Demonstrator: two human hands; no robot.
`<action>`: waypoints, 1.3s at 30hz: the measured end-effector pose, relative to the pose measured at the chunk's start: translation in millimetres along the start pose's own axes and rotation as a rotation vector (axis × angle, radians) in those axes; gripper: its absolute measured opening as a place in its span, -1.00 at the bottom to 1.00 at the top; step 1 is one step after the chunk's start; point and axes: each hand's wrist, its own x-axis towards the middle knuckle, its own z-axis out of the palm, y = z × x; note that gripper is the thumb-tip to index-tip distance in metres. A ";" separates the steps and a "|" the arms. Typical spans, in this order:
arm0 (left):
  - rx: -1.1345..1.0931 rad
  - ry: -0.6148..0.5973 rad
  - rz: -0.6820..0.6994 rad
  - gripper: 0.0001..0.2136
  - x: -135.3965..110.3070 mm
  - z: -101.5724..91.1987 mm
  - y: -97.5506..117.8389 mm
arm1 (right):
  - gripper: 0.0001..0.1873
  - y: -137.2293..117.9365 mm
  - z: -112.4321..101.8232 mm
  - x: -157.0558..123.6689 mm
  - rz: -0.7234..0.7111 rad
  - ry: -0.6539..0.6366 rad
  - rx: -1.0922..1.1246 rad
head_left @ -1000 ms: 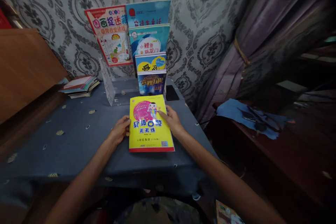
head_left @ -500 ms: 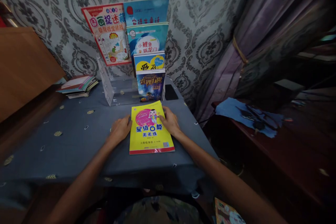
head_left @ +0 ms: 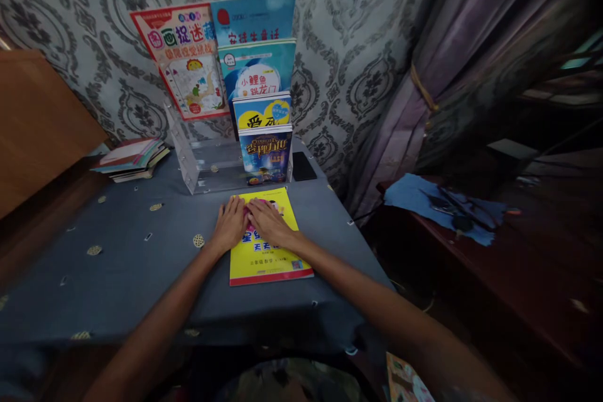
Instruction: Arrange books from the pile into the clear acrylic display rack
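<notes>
A yellow workbook (head_left: 264, 267) with a red bottom edge and blue lettering lies flat on the table, its cover facing up. My left hand (head_left: 230, 223) rests palm down on the upper left of the cover, fingers stretched out. Beside it, my right hand (head_left: 268, 222) lies flat across the top middle, hiding much of the pink picture. Just behind the workbook stands a clear acrylic book rack (head_left: 188, 166). Its right side holds several books in steps, with a dark blue book (head_left: 265, 154) at the front; a red-bordered picture book (head_left: 188, 69) stands at the back left.
The table has a grey-blue cloth (head_left: 155, 270). A stack of books (head_left: 132, 159) lies at the back left, near a brown wooden panel (head_left: 42, 132). A black phone (head_left: 303, 166) is right of the rack. A dark red table (head_left: 471, 276) with a blue cloth (head_left: 409, 196) stands at right.
Both hands have left the workbook's side edges and moved inward onto its cover, now lying flat with fingers extended. The workbook has gone from slightly raised to flat on the table.
</notes>
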 end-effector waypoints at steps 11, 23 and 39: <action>-0.017 0.013 -0.008 -0.48 0.0 -0.5 1.3 | -0.44 38.8 -20.2 -5.5 0.210 0.008 -0.131; -0.015 -0.039 -0.004 -0.48 -2.5 -9.6 5.3 | -0.39 49.8 -25.3 -8.9 0.340 0.050 -0.124; -0.027 -0.131 0.514 -0.49 -64.6 -8.3 54.7 | -0.44 51.1 -19.8 -7.6 0.340 0.084 -0.178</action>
